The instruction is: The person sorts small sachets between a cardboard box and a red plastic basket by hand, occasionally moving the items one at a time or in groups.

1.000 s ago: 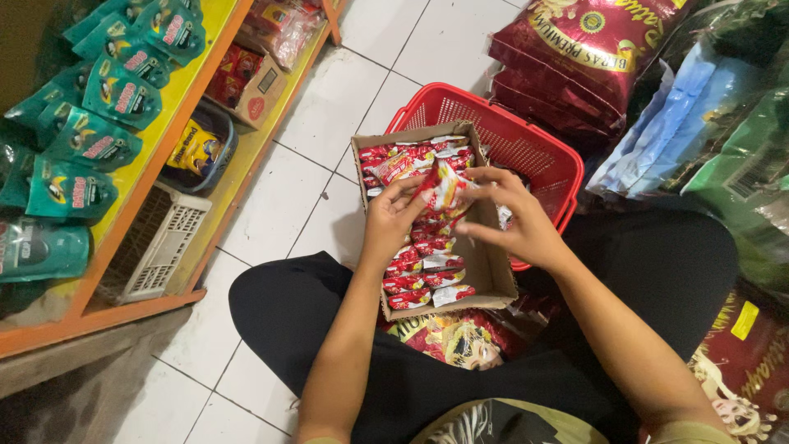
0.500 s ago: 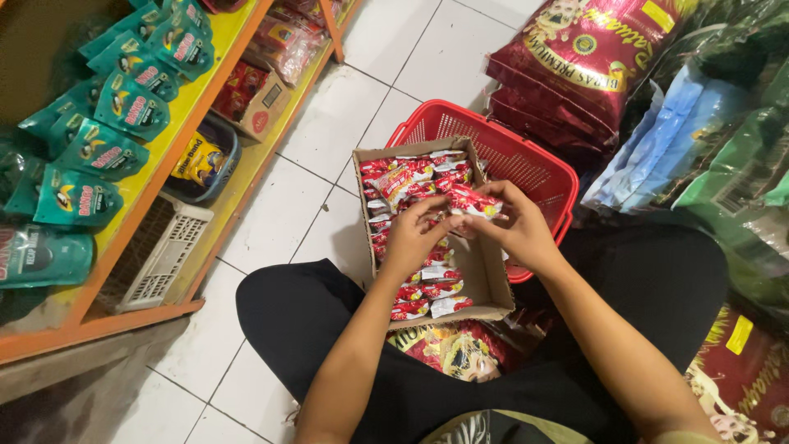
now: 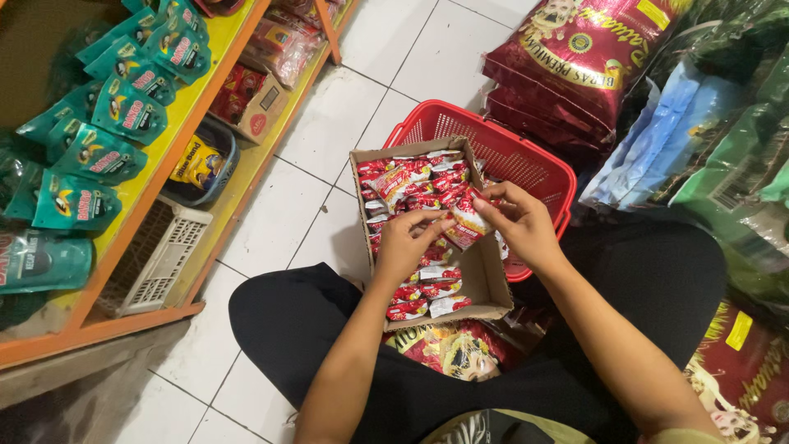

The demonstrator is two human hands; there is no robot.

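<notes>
At the far left, green pouches point(image 3: 123, 111) lie in rows on a yellow shelf point(image 3: 177, 136) with an orange edge. On the lower shelf sit a dark tub point(image 3: 220, 156) with a yellow pack in it, a white crate point(image 3: 164, 259) and a small open carton point(image 3: 259, 107) of red packs. White floor tiles point(image 3: 288, 205) run between the shelf and the person, who sits with legs in black point(image 3: 304, 321).

A cardboard box point(image 3: 485, 275) rests on the lap, its far end leaning on the rim of a red basket point(image 3: 526, 156). Red and white sachets point(image 3: 411, 177) fill the far end of the box, and more lie along its left side down to the near end; the right part of its floor is bare.

The left hand point(image 3: 407, 242) is over the middle of the box, fingers curled narrow, with the fingertips point(image 3: 444, 222) pinching the left edge of one sachet point(image 3: 468, 222). The right hand point(image 3: 522, 222) holds the same sachet from the other side, thumb and fingers closed on it. The sachet is just above the box, between both hands.

Under the near end of the box a red bag point(image 3: 452, 353) shows on the lap. To the right, big red sacks point(image 3: 575, 66) are stacked beyond the basket, then blue bags point(image 3: 657, 140) and green bags point(image 3: 731, 164)
</notes>
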